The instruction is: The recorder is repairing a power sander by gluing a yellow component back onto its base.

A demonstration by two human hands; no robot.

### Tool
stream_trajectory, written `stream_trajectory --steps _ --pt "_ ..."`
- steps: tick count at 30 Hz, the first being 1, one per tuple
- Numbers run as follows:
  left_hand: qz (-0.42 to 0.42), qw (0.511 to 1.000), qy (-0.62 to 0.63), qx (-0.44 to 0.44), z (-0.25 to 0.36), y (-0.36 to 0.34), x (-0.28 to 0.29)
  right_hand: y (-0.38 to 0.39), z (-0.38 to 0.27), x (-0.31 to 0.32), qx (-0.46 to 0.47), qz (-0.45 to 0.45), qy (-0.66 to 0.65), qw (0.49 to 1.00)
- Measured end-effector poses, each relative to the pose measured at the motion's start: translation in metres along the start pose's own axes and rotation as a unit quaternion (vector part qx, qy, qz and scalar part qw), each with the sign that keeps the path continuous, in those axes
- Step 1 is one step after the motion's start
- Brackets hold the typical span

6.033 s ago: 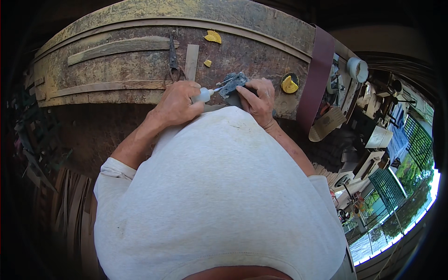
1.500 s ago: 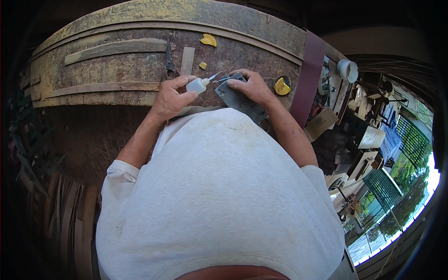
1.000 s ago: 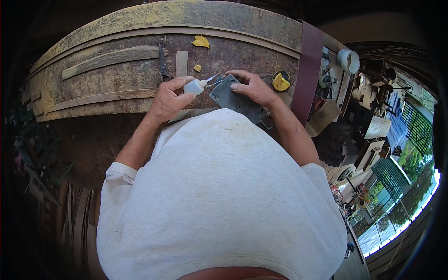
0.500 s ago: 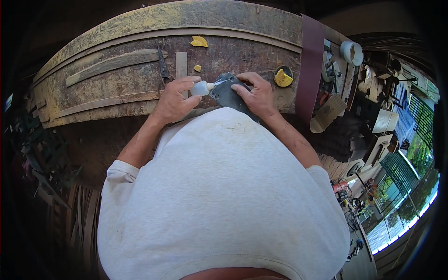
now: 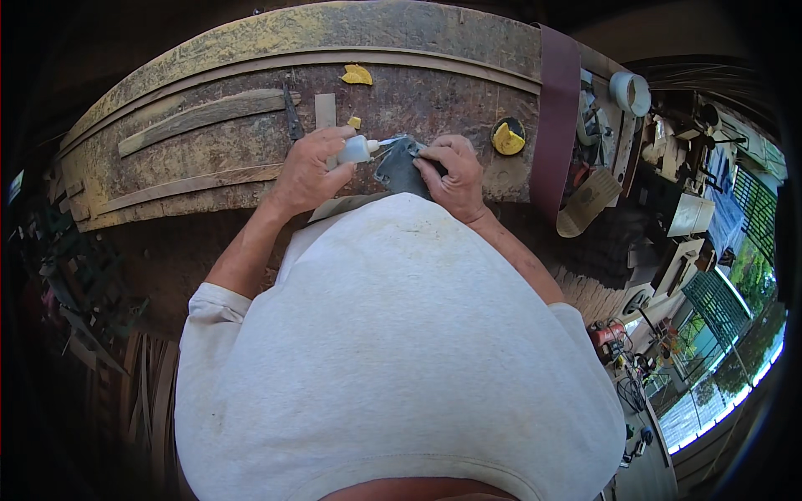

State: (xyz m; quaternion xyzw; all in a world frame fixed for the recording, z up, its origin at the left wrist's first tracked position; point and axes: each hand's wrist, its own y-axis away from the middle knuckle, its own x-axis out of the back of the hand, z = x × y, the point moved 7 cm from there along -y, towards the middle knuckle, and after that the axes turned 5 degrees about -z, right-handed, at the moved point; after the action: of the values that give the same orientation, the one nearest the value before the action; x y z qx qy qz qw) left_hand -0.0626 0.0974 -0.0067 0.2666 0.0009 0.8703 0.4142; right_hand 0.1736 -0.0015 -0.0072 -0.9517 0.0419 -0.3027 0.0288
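Note:
My left hand (image 5: 307, 174) is closed around a small translucent white squeeze bottle (image 5: 355, 150), tipped sideways. Its thin nozzle points right and reaches the far edge of a flat dark grey piece (image 5: 399, 173) with holes near its corners. I cannot tell whether the tip touches it. The piece's right edge is pinched between the thumb and fingers of my right hand (image 5: 457, 174). My shirt hides its near end. Just beyond the bottle lies a small yellow chip (image 5: 354, 123), and farther off a larger yellow broken piece (image 5: 357, 75).
Wooden strips (image 5: 200, 121) and a dark pointed tool (image 5: 292, 113) lie on the worn workbench (image 5: 468, 96), left of a pale flat strip (image 5: 325, 111). On the right are a round dark tin with yellow material (image 5: 508, 136), a hanging maroon belt (image 5: 558, 108) and a white tub (image 5: 631, 93).
The grey piece has turned a little, and my right hand has shifted slightly left with its fingers more curled. The bottle's nozzle now lies at the piece's far edge.

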Motion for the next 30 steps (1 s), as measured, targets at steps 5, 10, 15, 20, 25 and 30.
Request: stream_trajectory --steps 5,10,15,20,25,30 --pt "-0.052 0.983 -0.135 -0.116 0.027 -0.035 0.02 0.01 -0.01 -0.003 0.083 0.034 0.067 0.994" --pt "-0.129 0.945 -0.218 -0.207 0.049 -0.072 0.021 0.011 -0.011 -0.003 0.086 0.039 0.083 0.992" --pt "-0.219 0.904 -0.273 -0.247 0.064 -0.1 0.013 0.01 -0.013 -0.001 0.105 0.047 0.089 0.989" --pt "-0.294 0.867 -0.316 -0.248 0.067 -0.111 -0.007 0.012 -0.007 -0.004 0.084 0.034 0.09 0.992" --pt "-0.316 0.853 -0.339 -0.24 0.07 -0.114 -0.014 0.012 -0.006 -0.003 0.087 0.038 0.09 0.991" --pt "-0.319 0.851 -0.347 -0.232 0.07 -0.115 -0.011 0.012 -0.006 -0.003 0.087 0.033 0.087 0.992"
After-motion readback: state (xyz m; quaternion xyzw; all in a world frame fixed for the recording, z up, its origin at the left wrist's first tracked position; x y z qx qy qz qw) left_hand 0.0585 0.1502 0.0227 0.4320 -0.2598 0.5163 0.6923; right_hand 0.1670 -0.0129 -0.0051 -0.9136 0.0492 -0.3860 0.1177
